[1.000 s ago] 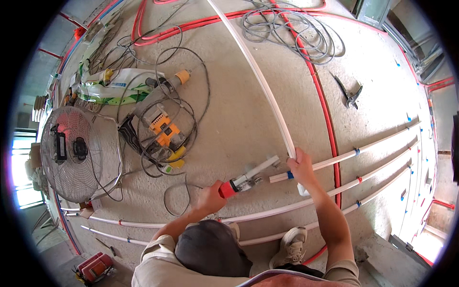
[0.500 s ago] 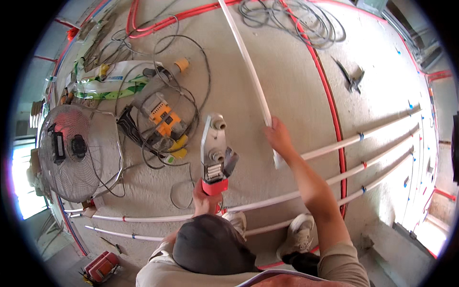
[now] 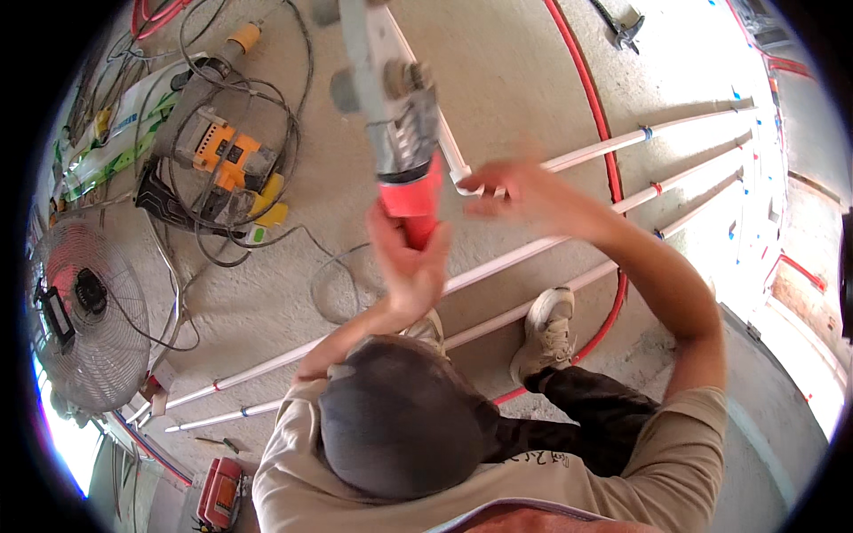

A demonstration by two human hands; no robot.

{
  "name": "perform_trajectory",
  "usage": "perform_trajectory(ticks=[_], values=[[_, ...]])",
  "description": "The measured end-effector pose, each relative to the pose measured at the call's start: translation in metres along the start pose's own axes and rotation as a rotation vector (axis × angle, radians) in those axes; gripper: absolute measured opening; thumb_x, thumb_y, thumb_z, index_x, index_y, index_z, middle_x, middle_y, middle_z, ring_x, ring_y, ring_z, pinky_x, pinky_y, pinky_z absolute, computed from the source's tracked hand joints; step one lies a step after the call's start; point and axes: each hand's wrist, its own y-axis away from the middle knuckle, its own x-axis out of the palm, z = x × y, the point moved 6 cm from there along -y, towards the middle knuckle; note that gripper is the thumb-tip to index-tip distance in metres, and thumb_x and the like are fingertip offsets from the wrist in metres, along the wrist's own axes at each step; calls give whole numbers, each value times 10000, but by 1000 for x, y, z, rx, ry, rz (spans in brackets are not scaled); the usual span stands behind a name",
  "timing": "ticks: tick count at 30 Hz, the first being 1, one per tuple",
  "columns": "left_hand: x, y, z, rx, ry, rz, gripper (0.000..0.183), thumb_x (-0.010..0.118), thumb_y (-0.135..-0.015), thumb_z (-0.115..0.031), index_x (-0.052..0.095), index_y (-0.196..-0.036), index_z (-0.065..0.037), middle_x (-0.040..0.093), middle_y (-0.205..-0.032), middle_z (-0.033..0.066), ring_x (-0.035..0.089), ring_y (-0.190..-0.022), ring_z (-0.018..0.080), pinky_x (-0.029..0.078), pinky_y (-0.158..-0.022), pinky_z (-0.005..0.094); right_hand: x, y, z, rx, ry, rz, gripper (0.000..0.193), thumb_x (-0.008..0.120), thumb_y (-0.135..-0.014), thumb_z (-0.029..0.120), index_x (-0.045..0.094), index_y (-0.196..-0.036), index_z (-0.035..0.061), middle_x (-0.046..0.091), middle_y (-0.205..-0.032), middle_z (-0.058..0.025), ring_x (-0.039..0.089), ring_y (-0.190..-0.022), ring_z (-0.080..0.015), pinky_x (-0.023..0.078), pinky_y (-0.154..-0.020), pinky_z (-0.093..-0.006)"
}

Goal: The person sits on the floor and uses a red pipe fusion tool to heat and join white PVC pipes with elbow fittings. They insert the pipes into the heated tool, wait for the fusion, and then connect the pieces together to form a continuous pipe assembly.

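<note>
A pipe fusion welder (image 3: 371,98) with a grey heating plate and round sockets points away from me. My left hand (image 3: 410,266) is closed around its red handle. Beyond the tool, a long white plastic pipe (image 3: 449,142) runs toward the far edge, partly hidden by the plate. At its near end there is a white bend or elbow fitting (image 3: 462,178). My right hand (image 3: 529,197) is beside that end, thumb and fingers on either side of something white. Motion smears the fingers, so their grip on it is unclear.
White pipes (image 3: 524,246) cross the floor past my shoes (image 3: 546,327). A red conduit (image 3: 593,89) runs beneath them. To the left lie a yellow power tool (image 3: 233,158) with tangled cable and a metal fan (image 3: 89,311). Pliers (image 3: 626,34) lie far right; a red case (image 3: 219,493) stands near left.
The fusion welder has risen toward the camera in my left hand. My right hand no longer wraps the pipe's shaft; it is now at the near end. The view has shifted.
</note>
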Motion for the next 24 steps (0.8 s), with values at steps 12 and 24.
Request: perform_trajectory(ticks=[12,24], values=[[122,111,7,293,-1,1033,919,750,-822,-167,149,-1449,133,388,-1358,336,423,-1260,475,342,-1073,503,16,164,7,323,-867,-185,409,742,-706,9,606,-1091,29,661,-1021,-32,621,-961,-126,500,-859,-300],[102,-5,17,625,-636,750,224,684,-793,-34,646,-1012,-7,649,-880,163,634,-816,338,508,-688,407,64,151,-77,185,-1057,-705,192,627,-624,-38,607,-808,13,642,-728,-45,619,-694,-142,488,-639,-295]])
